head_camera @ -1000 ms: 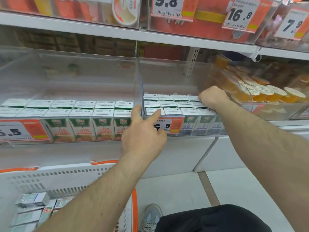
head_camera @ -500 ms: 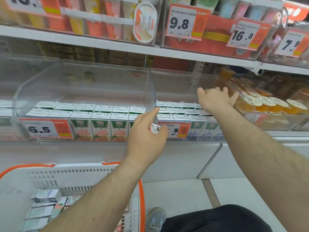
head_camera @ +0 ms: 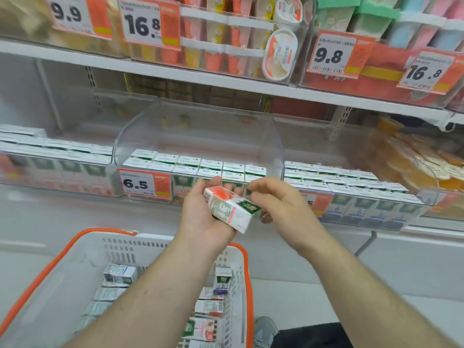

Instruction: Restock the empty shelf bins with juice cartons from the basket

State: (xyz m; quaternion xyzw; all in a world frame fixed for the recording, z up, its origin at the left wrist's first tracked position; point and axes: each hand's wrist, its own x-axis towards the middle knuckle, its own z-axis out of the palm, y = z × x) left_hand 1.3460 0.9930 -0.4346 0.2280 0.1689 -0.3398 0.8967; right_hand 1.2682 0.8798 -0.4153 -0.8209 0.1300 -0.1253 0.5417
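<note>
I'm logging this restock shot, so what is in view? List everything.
held carton: one, white, red and green, in front of the middle bin
basket: one, white with orange rim, bottom left
basket cartons: several, mostly white, lying loose in the basket
middle bin: one, clear, holds rows of green-and-white cartons
right bin: one, clear, holds rows of cartons
left bin: one, clear, holds cartons
6.5 tag: one, white and orange, on the middle bin's front
cups: many, orange, far right
tub: one, white and pink, upper shelf
shoe: one, grey, on the floor
left hand: holds the held carton
right hand: fingers at the carton's top end
</note>
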